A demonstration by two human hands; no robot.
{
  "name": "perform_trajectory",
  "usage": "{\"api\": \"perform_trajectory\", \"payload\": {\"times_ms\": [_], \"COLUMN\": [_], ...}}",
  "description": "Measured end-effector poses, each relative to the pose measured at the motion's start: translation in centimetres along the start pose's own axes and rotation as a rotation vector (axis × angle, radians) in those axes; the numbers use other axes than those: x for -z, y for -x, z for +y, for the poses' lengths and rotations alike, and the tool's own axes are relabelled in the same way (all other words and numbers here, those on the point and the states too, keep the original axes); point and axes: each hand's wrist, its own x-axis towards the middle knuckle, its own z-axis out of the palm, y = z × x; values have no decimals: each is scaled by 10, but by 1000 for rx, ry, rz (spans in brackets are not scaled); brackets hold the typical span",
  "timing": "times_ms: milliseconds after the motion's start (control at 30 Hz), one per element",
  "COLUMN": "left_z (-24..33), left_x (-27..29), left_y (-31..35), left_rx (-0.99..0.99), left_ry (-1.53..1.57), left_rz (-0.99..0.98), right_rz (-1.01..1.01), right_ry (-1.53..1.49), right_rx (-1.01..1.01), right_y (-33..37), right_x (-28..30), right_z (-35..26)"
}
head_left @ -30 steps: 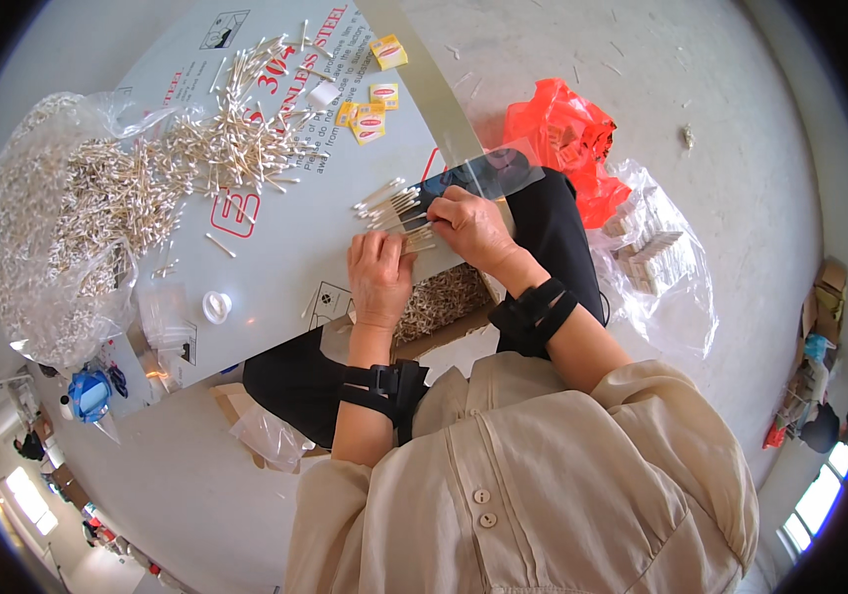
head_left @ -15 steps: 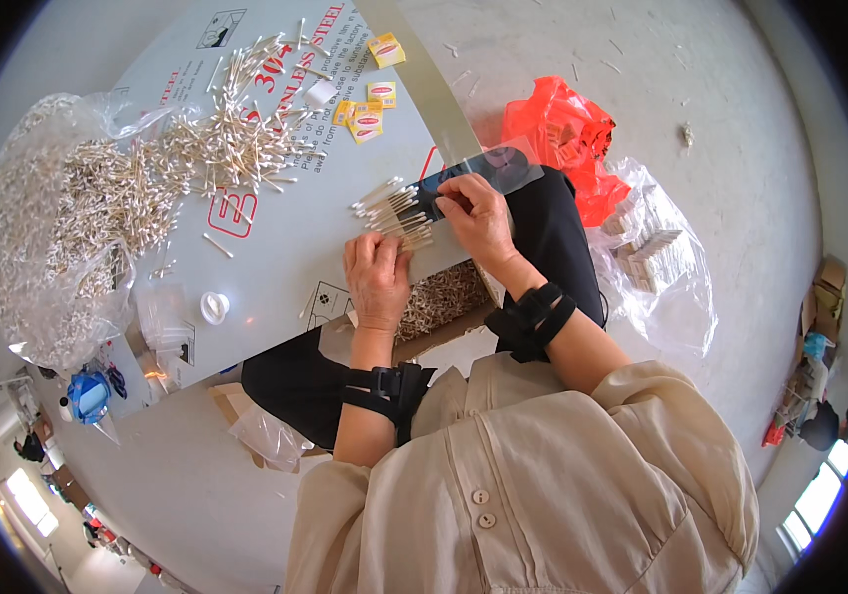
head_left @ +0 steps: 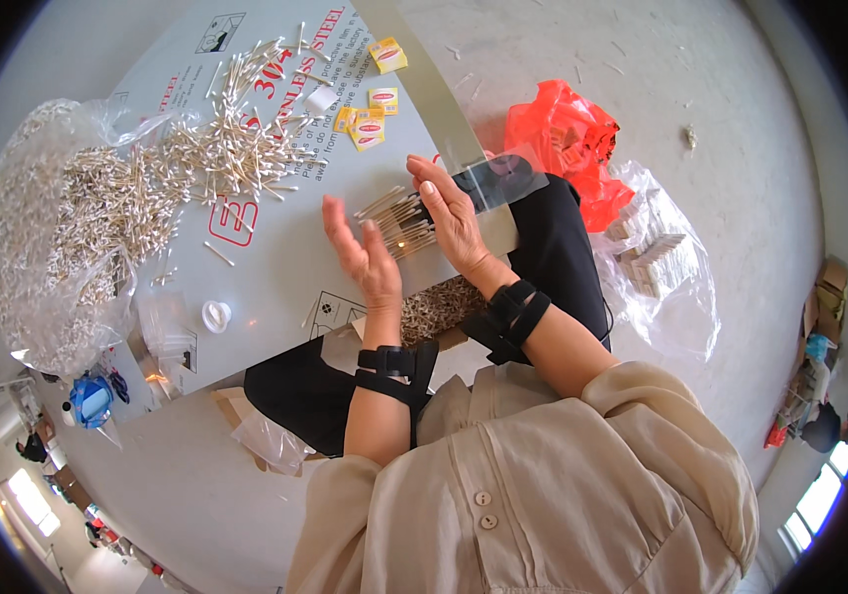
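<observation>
A small batch of cotton swabs (head_left: 392,216) lies roughly side by side near the table's front edge, partly over a dark see-through plastic sheet (head_left: 499,182). My left hand (head_left: 369,261) stands on edge at the left end of the batch, fingers stretched out and thumb apart. At the right end my right hand (head_left: 456,220) is likewise flat, fingers extended, palm turned toward the swabs. Both hands are beside the swabs without gripping them; whether the palms touch the swab tips, I cannot tell. Below the table edge, a cardboard box of swabs (head_left: 436,311) sits at my lap.
A large heap of loose swabs (head_left: 236,148) spreads from a clear plastic bag (head_left: 33,228) at left. Small yellow boxes (head_left: 369,131) and a round white lid (head_left: 216,315) rest on the table (head_left: 285,267). On the floor are a red bag (head_left: 567,139) and a clear bag of white packs (head_left: 661,267).
My left hand has lifted off the swabs and turned upright with its fingers straightened. My right hand has unbent its fingers and moved slightly left and nearer me, beside the batch.
</observation>
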Motion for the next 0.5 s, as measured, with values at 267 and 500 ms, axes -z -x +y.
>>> {"api": "perform_trajectory", "payload": {"times_ms": [267,500], "left_z": [-6,-8], "left_x": [7,6], "left_y": [-31,-32], "left_rx": [-366,-319], "left_ry": [-860,-888], "left_rz": [-297,-322], "right_rz": [-44,-98], "right_ry": [400,758], "right_rx": [88,351], "right_y": [-10,-18], "right_x": [11,5], "right_z": [-5,-3]}}
